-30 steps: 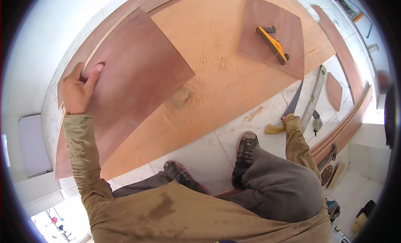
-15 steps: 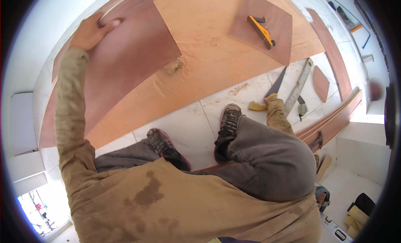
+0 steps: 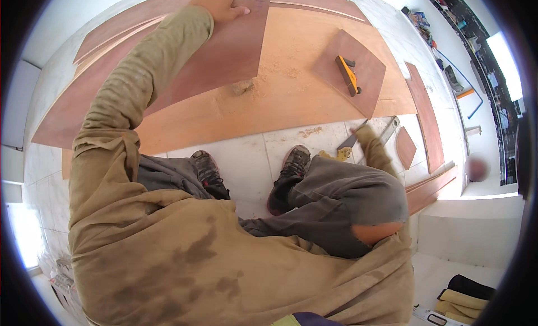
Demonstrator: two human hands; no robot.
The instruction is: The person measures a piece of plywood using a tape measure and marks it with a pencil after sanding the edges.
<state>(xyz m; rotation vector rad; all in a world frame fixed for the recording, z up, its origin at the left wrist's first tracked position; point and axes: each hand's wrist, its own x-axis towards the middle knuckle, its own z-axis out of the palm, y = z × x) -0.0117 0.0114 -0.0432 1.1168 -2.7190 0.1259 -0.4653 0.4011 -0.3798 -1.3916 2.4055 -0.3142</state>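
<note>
My left hand (image 3: 221, 3) is closed over the far edge of a reddish-brown wooden panel (image 3: 185, 71), thumb on its upper face. This panel lies tilted over a larger pale wooden sheet (image 3: 213, 110), with a small block (image 3: 242, 88) beside its near edge. My right hand (image 3: 358, 132), blurred, is over the blade of a handsaw (image 3: 343, 153) on the tiles, off its yellow handle. Its fingers are smeared by motion. A metal straightedge (image 3: 389, 130) lies just right of it.
A yellow-and-black hand plane (image 3: 348, 76) rests on a smaller brown panel (image 3: 358, 96). Right of it lie a wooden offcut (image 3: 406, 148) and a long strip (image 3: 427, 124). Sawdust (image 3: 286, 62) is scattered over the sheet. A blue-framed saw (image 3: 476, 110) lies at the far right.
My left hand has moved right along the panel's far edge, and the panel has turned. My right hand has left the saw handle and moved up over the blade. The view has shifted.
</note>
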